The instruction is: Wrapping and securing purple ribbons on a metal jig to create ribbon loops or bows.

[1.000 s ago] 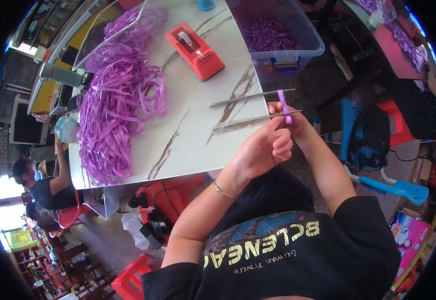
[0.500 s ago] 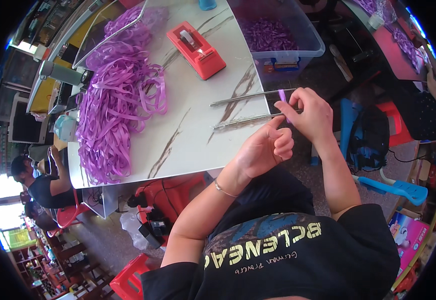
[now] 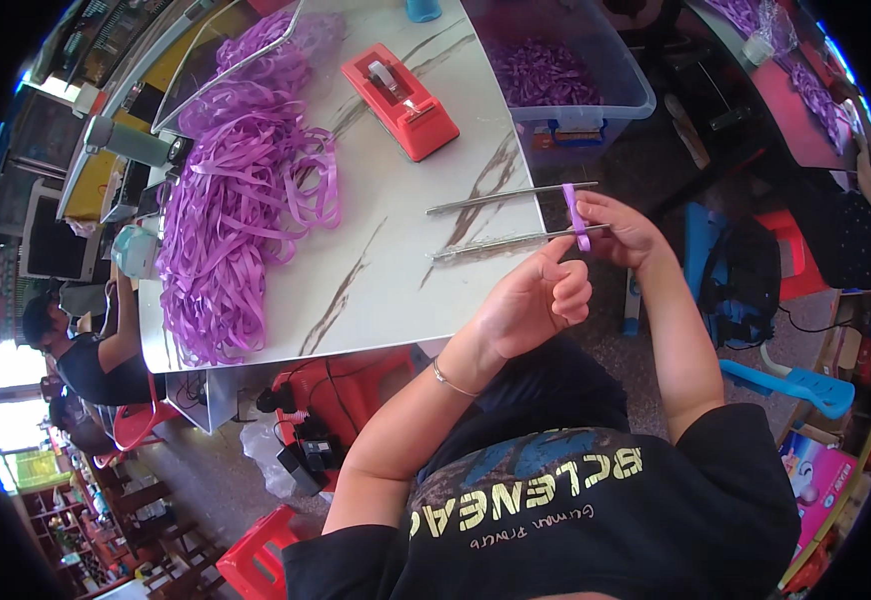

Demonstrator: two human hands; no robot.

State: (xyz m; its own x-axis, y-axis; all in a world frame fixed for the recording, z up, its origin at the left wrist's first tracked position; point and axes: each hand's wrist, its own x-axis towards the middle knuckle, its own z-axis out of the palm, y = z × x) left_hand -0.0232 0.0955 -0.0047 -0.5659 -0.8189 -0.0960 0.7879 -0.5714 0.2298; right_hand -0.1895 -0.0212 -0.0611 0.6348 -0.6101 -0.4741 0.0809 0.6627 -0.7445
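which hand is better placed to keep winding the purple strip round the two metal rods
Right, probably. The right hand already pinches the purple strip where it loops the two metal rods sticking past the table edge. The left hand hangs just below, fingers curled, holding nothing visible.

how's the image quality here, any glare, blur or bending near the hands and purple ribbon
Head view: fisheye bends the white marble-look table edges; daylight blows out the far left rim; the short purple ribbon strip, left hand and right hand are evenly lit and fairly sharp; black vignette rings the frame.

Left hand (image 3: 541, 300) now off the purple ribbon loop (image 3: 578, 215), right hand (image 3: 621, 228) alone on it.
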